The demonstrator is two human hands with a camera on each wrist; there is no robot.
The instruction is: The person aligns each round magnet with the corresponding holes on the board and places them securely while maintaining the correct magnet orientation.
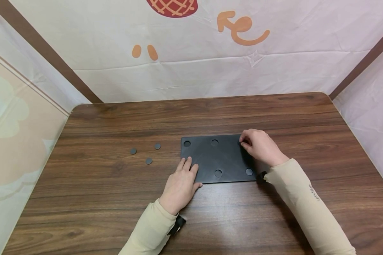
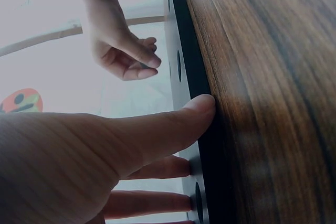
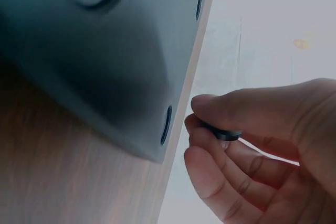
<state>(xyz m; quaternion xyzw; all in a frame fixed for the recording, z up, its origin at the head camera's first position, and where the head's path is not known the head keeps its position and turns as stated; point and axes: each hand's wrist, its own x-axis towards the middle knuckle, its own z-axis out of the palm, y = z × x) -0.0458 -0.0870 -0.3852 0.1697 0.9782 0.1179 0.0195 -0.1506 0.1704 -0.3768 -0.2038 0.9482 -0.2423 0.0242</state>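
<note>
A dark rectangular board (image 1: 225, 157) with round recesses lies flat on the table. My left hand (image 1: 180, 186) rests on its front left corner, fingers straight across the top and thumb (image 2: 184, 121) against the front edge. Above the far right corner, my right hand (image 1: 261, 146) pinches a small dark disc (image 3: 226, 134) between thumb and curled fingers. A grey disc (image 1: 249, 171) sits in the front right recess. The far left recess (image 1: 187, 143) looks dark and bare. The far right recess shows beside the fingertips in the right wrist view.
Three loose grey discs, a left one (image 1: 133, 151), a far one (image 1: 157, 146) and a near one (image 1: 149, 161), lie left of the board. The wooden table (image 1: 99, 198) meets a white printed cloth (image 1: 185, 78) at its back edge.
</note>
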